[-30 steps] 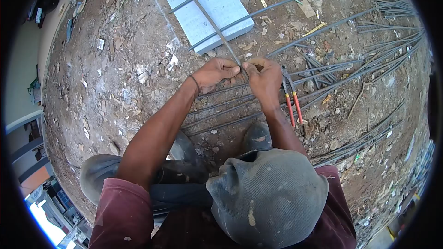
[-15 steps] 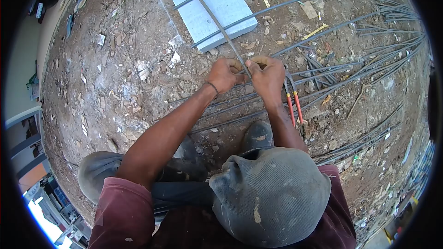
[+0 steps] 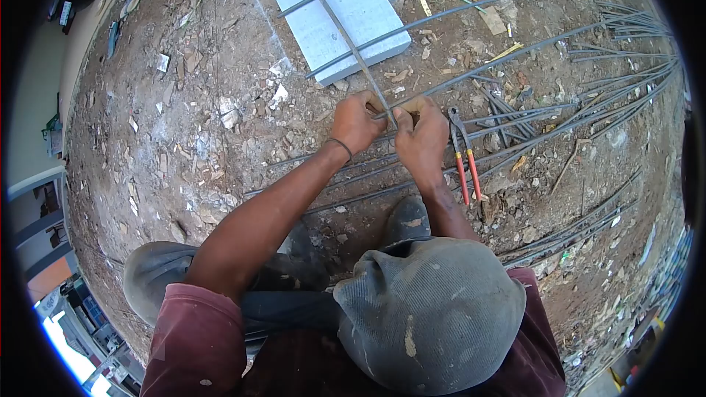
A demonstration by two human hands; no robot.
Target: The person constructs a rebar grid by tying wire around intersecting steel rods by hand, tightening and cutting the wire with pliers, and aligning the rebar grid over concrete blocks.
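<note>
A long metal rod [image 3: 342, 29] runs down over a pale block [image 3: 334, 11] and crosses several bars. At its lower end, my left hand [image 3: 357, 121] is closed beside the crossing with a bar. Just right of the rod end, my right hand [image 3: 422, 131] is closed too, its thumb against the crossing. Whatever my fingers pinch there is hidden or too small to name. Pliers with red handles [image 3: 465, 165] rest on the bars beside my right wrist.
Bundled metal bars [image 3: 625, 88] fan out at the right, and more bars [image 3: 573, 231] lie at the lower right. Boots [image 3: 408, 220] stand below the hands. Stones and scraps cover the dirt ground [image 3: 184, 125]. A wall [image 3: 40, 117] rises at the left.
My left hand has shifted right and up, turning its back to the camera, close beside my right hand. The block and rod appear slightly farther right in view. The pliers lie as before.
</note>
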